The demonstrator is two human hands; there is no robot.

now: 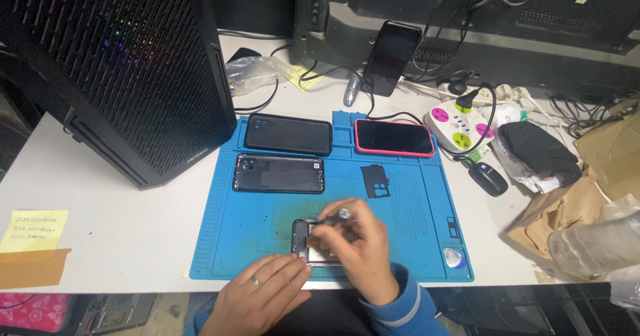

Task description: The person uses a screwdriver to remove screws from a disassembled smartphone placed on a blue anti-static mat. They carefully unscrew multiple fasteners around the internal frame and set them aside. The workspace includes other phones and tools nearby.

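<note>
Down at the near edge of the blue mat (413,243), an opened phone (301,237) lies flat with its back cover off. The right hand (357,243) is curled over the phone, its grip closed around a thin metal-tipped tool (335,217) that points down into the phone's body. The left hand (263,289), with a ring on one finger, rests at the mat's near edge, its fingertips (293,264) pressed against the phone's near side; how far that grip closes I cannot tell.

Further back on the mat lie a dark back cover (279,174) with its inner side up, a black phone (288,134) face down behind that, and a red-edged phone (393,137) in the mat's far right part. A small black frame piece (375,181) sits near the mat's middle. The mat's moulded trays along its right edge hold what look like tiny parts, too small to make out.

Left of the mat stands a black mesh computer case (127,69). Right of the mat are a white power strip (459,124), a black mouse (488,179) and crumpled brown paper (573,209). Behind the mat another phone (390,56) stands propped upright. Yellow notes (33,229) are stuck to the worktop (120,229) far left of the mat.
</note>
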